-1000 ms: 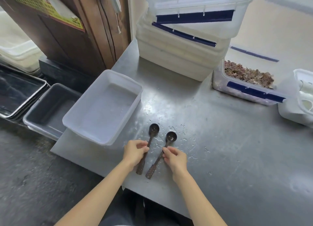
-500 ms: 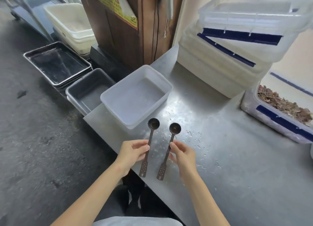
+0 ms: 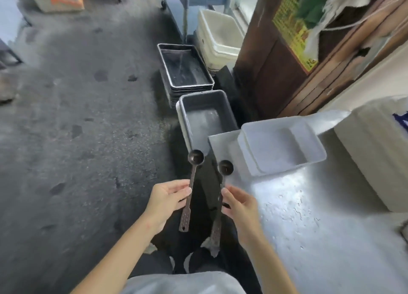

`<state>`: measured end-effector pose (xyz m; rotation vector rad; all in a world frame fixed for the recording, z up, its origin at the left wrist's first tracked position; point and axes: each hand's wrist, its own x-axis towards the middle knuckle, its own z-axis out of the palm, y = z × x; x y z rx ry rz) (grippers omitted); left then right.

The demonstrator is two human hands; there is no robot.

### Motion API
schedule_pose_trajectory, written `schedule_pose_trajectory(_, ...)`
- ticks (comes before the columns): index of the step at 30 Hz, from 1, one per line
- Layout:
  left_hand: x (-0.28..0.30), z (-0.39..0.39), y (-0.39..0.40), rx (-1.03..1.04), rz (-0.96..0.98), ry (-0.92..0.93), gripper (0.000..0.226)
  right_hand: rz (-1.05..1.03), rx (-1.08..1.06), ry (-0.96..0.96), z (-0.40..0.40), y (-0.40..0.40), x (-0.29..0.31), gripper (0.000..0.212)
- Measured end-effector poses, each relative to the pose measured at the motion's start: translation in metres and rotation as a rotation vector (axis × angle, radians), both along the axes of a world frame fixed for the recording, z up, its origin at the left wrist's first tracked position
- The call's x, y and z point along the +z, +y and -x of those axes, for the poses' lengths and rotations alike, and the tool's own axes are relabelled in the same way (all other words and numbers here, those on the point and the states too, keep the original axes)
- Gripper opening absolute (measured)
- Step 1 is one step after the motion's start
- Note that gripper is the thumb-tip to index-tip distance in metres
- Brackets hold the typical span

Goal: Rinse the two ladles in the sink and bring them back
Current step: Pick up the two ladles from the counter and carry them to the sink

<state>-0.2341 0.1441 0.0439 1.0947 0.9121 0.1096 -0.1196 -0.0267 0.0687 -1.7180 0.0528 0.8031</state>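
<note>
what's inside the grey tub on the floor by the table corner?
The grey tub holds no objects, only a wet sheen on its bottom. The table corner covers its near right corner.

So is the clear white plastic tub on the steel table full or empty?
Empty: the clear white plastic tub shows only its bare bottom, nothing inside, on the steel table.

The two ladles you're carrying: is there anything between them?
Nothing is held between them. In the head view, the left ladle and the right ladle are apart, one pinched in each hand; the gap shows only dark floor and the person's legs below.
</note>
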Motion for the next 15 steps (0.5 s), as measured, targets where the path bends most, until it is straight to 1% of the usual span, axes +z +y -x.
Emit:
schedule_pose_trajectory(1,0.001,0.016,0.012,0.045,0.0,0.001,0.024,0.004,0.061,-0.002,0.01,0.018,0.003,0.012)
schedule_pose_trajectory(4,0.005,0.069,0.048,0.18,-0.004,-0.007,0.024,-0.022,0.249,-0.02,0.044,0.077,0.01,0.022)
schedule_pose_trajectory(7,0.008,0.119,0.083,0.308,-0.014,-0.013,0.025,-0.05,0.379,-0.035,0.077,0.137,0.012,0.024)
schedule_pose_trajectory(10,0.012,0.167,0.115,0.45,-0.024,-0.005,0.023,-0.061,0.478,-0.034,0.107,0.194,0.007,0.016)
schedule_pose_trajectory(15,0.021,0.248,0.163,0.685,-0.031,0.002,0.021,-0.072,0.661,-0.012,0.171,0.28,0.003,0.014)
